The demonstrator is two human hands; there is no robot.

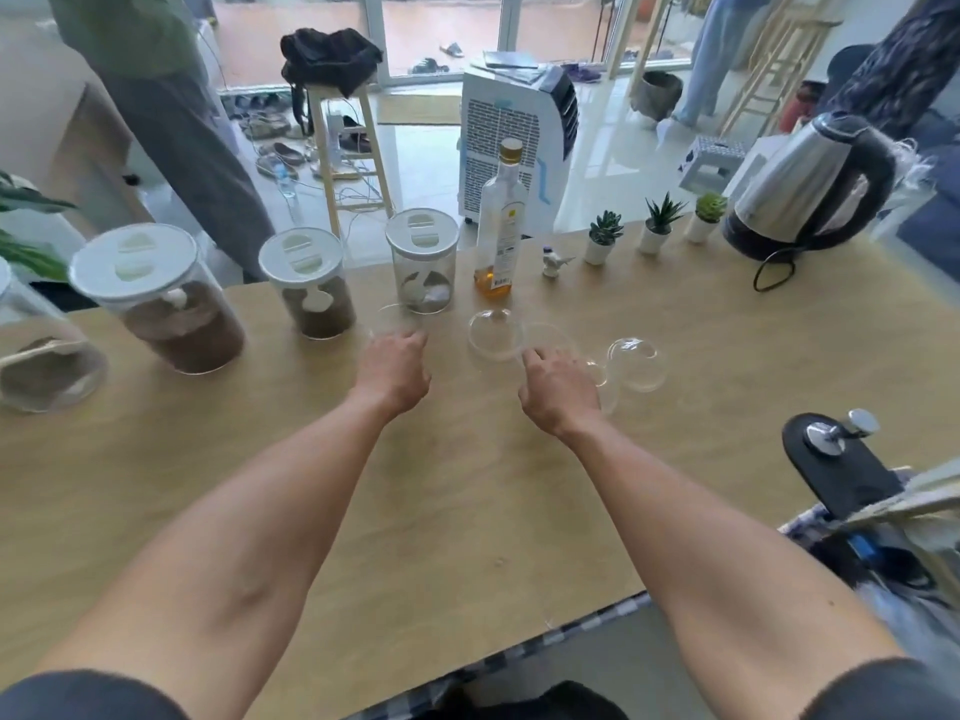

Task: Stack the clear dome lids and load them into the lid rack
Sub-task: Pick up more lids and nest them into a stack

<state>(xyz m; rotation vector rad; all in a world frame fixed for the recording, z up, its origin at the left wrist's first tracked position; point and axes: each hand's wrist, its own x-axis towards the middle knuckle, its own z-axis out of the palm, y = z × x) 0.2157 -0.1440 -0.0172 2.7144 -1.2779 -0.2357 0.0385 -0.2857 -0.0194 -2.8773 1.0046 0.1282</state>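
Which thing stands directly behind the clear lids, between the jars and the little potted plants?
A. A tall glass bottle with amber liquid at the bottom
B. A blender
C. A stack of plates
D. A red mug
A: a tall glass bottle with a gold cap and a little amber liquid stands on the table just beyond the clear dome lids, left of the potted plants.
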